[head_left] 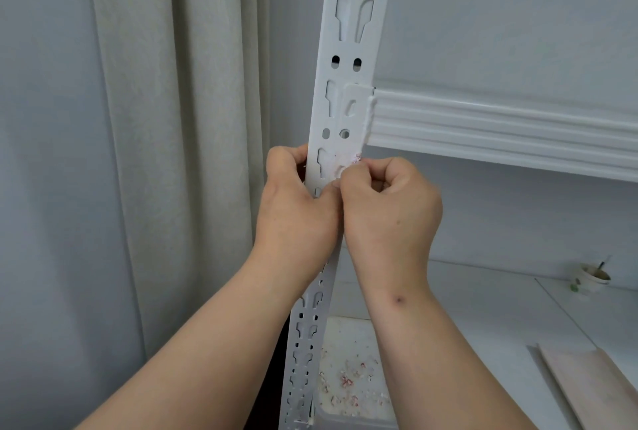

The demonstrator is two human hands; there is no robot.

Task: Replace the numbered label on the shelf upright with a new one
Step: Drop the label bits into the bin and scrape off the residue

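1. Label residue [347, 164], a ragged white and pink patch, clings to the front face of the white slotted shelf upright [348, 50], just below the level where the shelf beam [500, 126] hooks in; no number can be read on it.
2. Nearest the camera, paper scraps [345, 379] in white and red lie scattered on the lower shelf board [483, 309], just right of the upright's foot.
3. At the near right edge of that board lies a pale flat panel [593, 384], partly cut off by the frame.
4. The left hand [297, 208] grips the upright from its left side, fingers curled round the edge and the thumb lying across the front just below the residue.
5. The right hand [390, 205] is closed into a narrow fist, its thumb and forefinger tips pressed against the right part of the residue; whether they pinch a flap of it cannot be told.
6. The two hands touch each other in front of the upright.
7. Farther right on the board stands a paper cup [592, 279] with a thin stick in it.
8. Behind and to the left hangs a pale curtain [165, 119], against a grey wall [518, 15].
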